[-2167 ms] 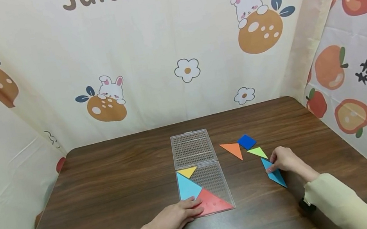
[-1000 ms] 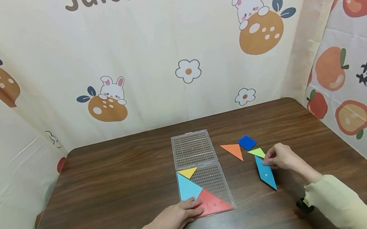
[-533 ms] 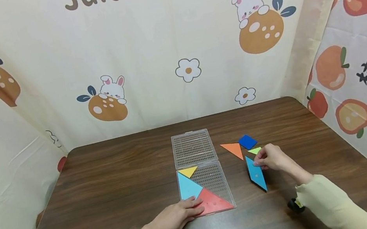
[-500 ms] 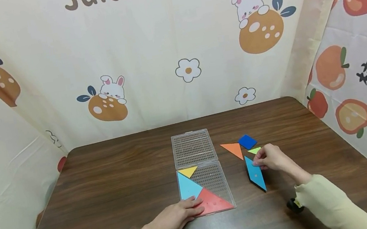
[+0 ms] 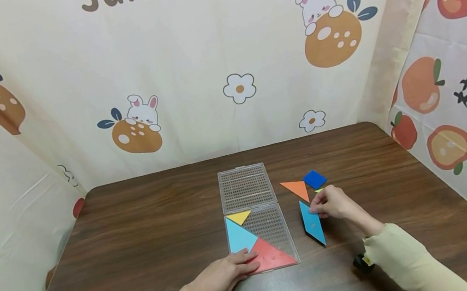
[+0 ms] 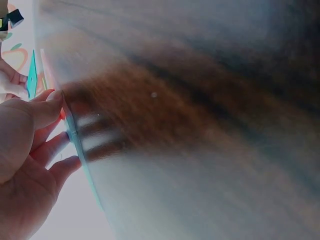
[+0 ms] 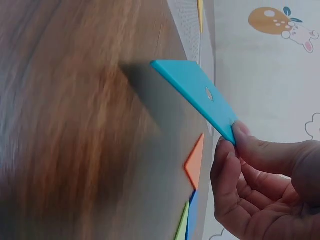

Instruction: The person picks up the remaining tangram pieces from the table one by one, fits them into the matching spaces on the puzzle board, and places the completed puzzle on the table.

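Observation:
My right hand pinches a blue parallelogram tangram piece by one end, thumb against fingers. In the right wrist view the piece is tilted and raised above the table, casting a shadow. My left hand rests with extended fingers on the red triangle and the near-left edge of the clear hinged case. Beside the red piece in the case lie a light blue triangle and a yellow triangle. The left wrist view shows those fingertips touching the case edge.
Right of the case lie an orange triangle, a dark blue square and a green triangle, mostly hidden behind my right hand. The open case lid lies flat towards the back. Printed curtains surround the brown table.
My right hand lifted the blue parallelogram off the table at the right and carried it left towards the case, turning it slightly. My left hand has stayed in place.

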A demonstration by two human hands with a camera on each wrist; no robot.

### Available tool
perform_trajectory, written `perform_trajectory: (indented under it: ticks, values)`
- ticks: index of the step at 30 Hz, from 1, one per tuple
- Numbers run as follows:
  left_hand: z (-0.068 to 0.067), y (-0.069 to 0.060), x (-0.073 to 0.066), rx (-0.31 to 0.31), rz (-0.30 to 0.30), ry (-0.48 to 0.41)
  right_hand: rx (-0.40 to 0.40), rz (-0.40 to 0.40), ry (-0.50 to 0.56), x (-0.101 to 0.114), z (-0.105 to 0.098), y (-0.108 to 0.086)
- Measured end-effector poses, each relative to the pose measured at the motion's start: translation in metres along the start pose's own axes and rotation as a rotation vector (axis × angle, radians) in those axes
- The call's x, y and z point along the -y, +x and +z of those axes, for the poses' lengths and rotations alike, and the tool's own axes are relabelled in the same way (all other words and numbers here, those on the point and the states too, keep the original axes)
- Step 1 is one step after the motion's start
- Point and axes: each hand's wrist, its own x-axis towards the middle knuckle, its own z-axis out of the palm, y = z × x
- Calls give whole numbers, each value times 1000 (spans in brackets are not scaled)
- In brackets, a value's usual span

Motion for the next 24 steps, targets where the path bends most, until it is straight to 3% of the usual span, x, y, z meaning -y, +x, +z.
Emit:
perform_trajectory:
  ticks: [7,17,24]
  values:
    - [0,0,-1,1,-2,-5,35,-50,55,6,9,1]
    - [-1,0,0,9,0,-8,53,-37,58,15,22,5]
    - [0,0,0,14,-4,-8,74,-98,85,23,30,9]
